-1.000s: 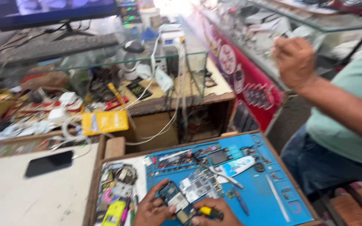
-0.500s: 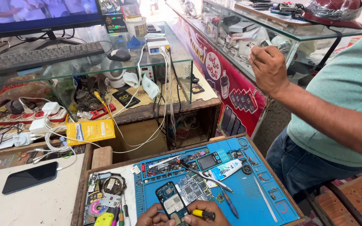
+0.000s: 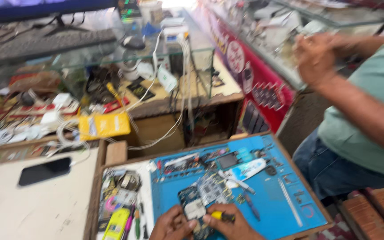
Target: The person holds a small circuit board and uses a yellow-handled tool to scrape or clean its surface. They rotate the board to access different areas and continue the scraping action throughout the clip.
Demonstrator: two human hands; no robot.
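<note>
The left hand (image 3: 170, 226) is gripping the opened phone (image 3: 195, 209) at its lower left edge; the right hand (image 3: 230, 224) is pinching a yellow-handled screwdriver (image 3: 218, 216), fingers closed on it, the tip pointing left toward the phone just beside it. The phone is lying on the blue repair mat (image 3: 285, 200), long axis running away from the wearer (frame blurred). A co-worker's hand (image 3: 314, 58) is hovering well apart, near the glass counter (image 3: 263, 58).
</note>
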